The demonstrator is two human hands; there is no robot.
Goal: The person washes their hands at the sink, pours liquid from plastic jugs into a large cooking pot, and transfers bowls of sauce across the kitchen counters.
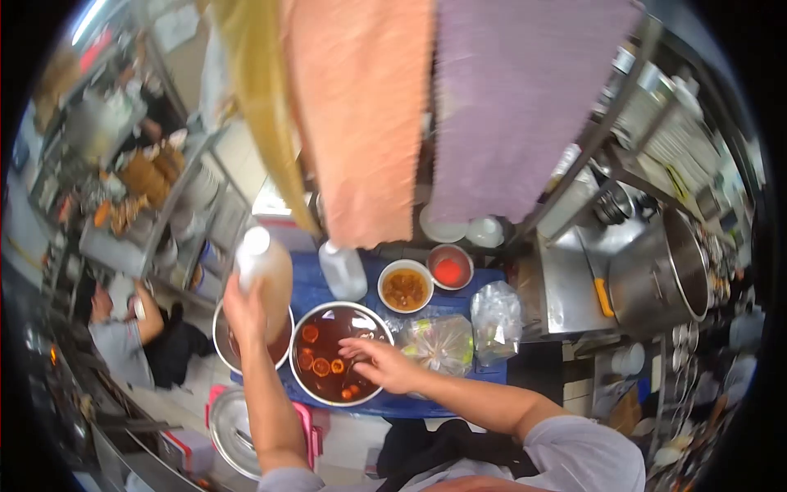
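My left grip (pixel 247 307), clamped on a tall white-capped plastic bottle (pixel 277 287) ten o'clock from my splayed right grip (pixel 377 362), could slip if wet, splashing dark-red liquid (pixel 328 345).

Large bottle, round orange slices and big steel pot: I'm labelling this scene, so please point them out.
Large bottle (pixel 278 285), head view: its body.
Round orange slices (pixel 320 366), head view: face of one slice.
Big steel pot (pixel 639 283), head view: outer side wall.

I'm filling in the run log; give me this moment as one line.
Left hand: gripping bottle | Right hand: spread over bowl, contact unclear | Bowl: dark liquid, orange-coloured slices | Beside bowl: plastic bag
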